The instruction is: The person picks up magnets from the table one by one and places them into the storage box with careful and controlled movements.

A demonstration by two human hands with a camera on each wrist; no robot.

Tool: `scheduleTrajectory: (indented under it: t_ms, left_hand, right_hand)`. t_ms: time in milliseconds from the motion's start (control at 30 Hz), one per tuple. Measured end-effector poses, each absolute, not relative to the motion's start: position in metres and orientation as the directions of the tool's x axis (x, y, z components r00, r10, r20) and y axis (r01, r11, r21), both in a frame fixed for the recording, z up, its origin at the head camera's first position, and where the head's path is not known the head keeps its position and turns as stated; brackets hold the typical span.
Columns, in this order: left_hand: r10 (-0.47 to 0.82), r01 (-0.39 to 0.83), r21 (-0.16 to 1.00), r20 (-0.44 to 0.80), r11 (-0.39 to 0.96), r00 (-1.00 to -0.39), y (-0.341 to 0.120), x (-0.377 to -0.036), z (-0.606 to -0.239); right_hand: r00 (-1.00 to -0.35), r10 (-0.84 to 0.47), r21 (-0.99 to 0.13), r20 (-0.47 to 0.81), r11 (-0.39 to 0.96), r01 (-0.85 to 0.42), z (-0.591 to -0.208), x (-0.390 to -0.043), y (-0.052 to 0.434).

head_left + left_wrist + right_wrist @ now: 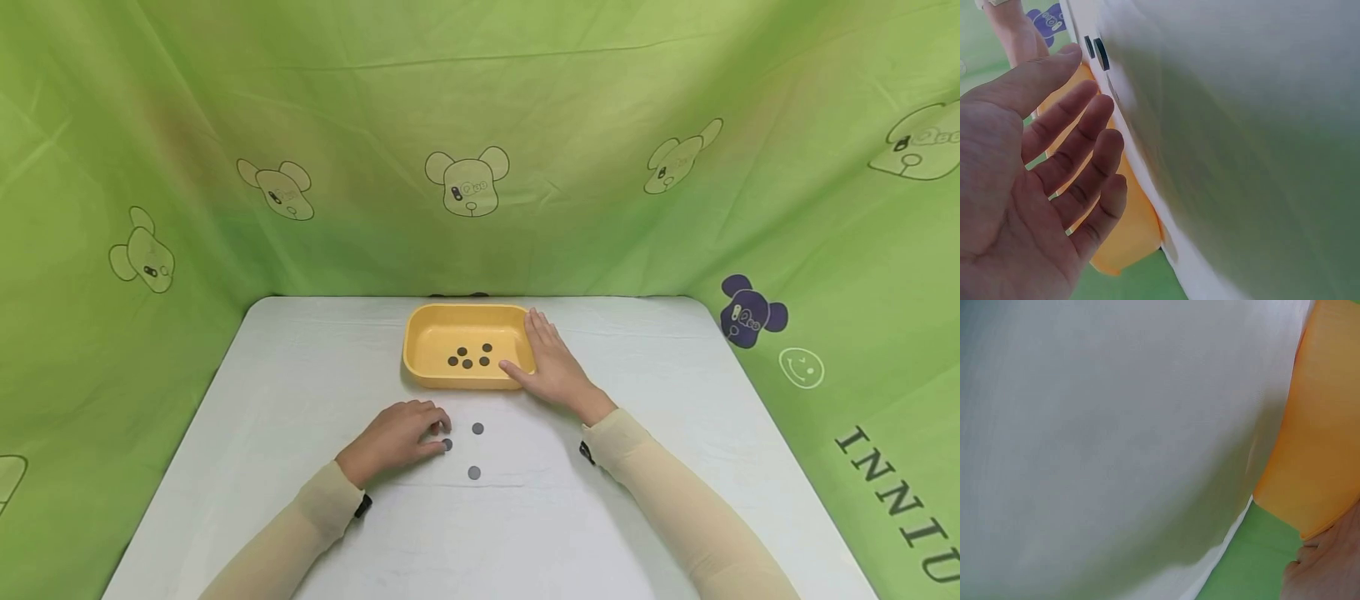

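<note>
A yellow rectangular tray [468, 383] stands towards the back of the table, with several small dark round discs [467, 364] lying in it. My right hand [558, 371] rests on the tray's right end, fingers straight along the rim and thumb over the front corner. In front of the tray, my left hand [397, 433] hovers low, its fingers loosely bent and its palm bare in the left wrist view. One grey disc [448, 444] lies at its thumb tip, partly covered. Two more, a nearer disc [474, 472] and a farther disc [477, 428], lie to its right.
A white cloth covers the table [585, 517]. Green fabric [480, 100] printed with bear heads hangs behind it and along both sides. The tray's yellow outer wall [1316, 425] fills the right edge of the right wrist view.
</note>
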State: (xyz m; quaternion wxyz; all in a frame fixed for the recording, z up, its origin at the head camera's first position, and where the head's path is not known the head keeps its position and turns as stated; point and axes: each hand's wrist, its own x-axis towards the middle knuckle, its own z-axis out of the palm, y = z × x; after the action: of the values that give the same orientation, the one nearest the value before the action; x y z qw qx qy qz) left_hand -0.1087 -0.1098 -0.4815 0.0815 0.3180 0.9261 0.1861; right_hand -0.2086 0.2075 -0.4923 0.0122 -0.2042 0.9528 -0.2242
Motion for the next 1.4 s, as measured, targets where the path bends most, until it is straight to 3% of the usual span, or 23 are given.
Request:
scheduleTrajectory:
  t_ms: [333, 1400]
  left_hand:
    - [0.624, 0.564, 0.351, -0.083, 0.748, -0.777, -0.105, -0.110, -0.484]
    - [0.640, 0.600, 0.285, -0.064, 0.747, -0.766, -0.098, -0.110, -0.489]
  right_hand:
    - [-0.917, -0.394, -0.436, 0.065, 0.815, -0.381, -0.493, -0.208, 0.208]
    - [-0.913, -0.399, -0.433, 0.083, 0.811, -0.394, -0.494, -0.209, 0.209]
